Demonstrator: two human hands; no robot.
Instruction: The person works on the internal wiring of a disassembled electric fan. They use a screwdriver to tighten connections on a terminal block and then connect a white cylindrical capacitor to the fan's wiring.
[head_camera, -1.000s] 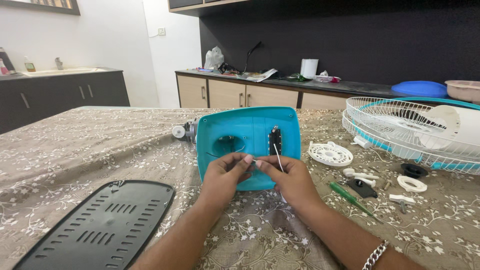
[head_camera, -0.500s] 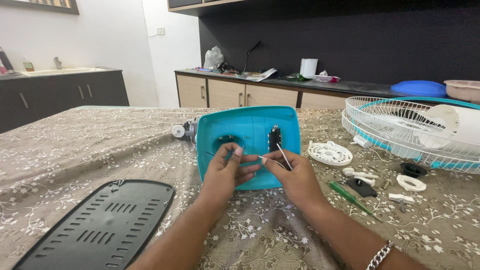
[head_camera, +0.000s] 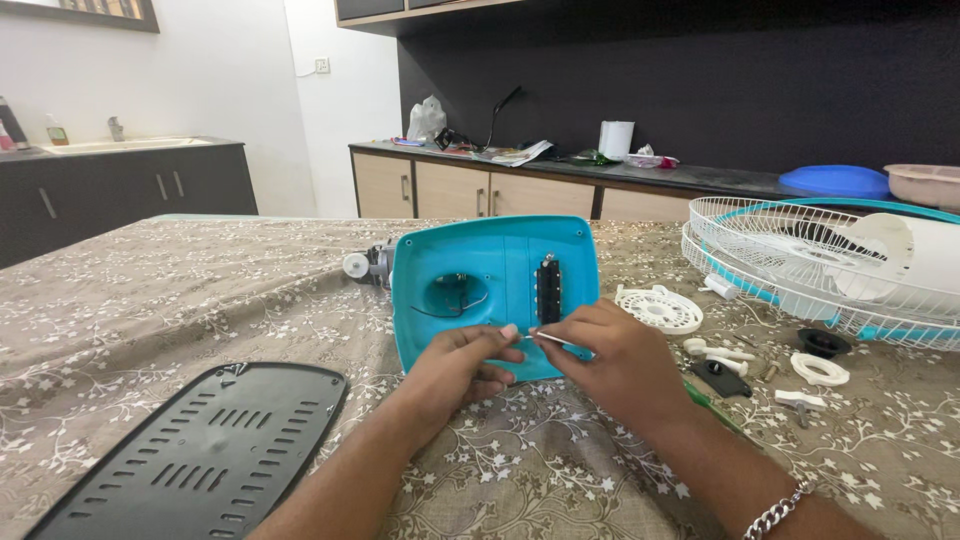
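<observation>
Both hands met over the near edge of the turquoise fan base (head_camera: 495, 290), which lay upturned on the patterned tablecloth (head_camera: 180, 310). Left hand (head_camera: 458, 365) had its fingers curled inward, fingertips pinched on the end of a thin white wire (head_camera: 545, 338); right hand (head_camera: 615, 355) pinched the same wire from the other side, thumb and forefinger closed on it. Just beyond the knuckles stood the black switch block (head_camera: 548, 290) and, to its left, the round opening with loose dark leads (head_camera: 452, 297).

To my eye, the risk lay in that fine wire: a pull too sharp could tear it from its joint inside the base, or it could slip from the fingertips and drop back into the shell. Small white and black parts (head_camera: 815, 368) lay to the right of the right hand near the fan grille (head_camera: 800, 260); a careless sweep of the wrist could scatter them.

Compared with half a second before, the hands had dropped slightly toward the base's near edge and drawn closer together, the wire now stretched flatter between them. The black slotted cover (head_camera: 200, 450), off to the left of the left forearm, had not moved.
</observation>
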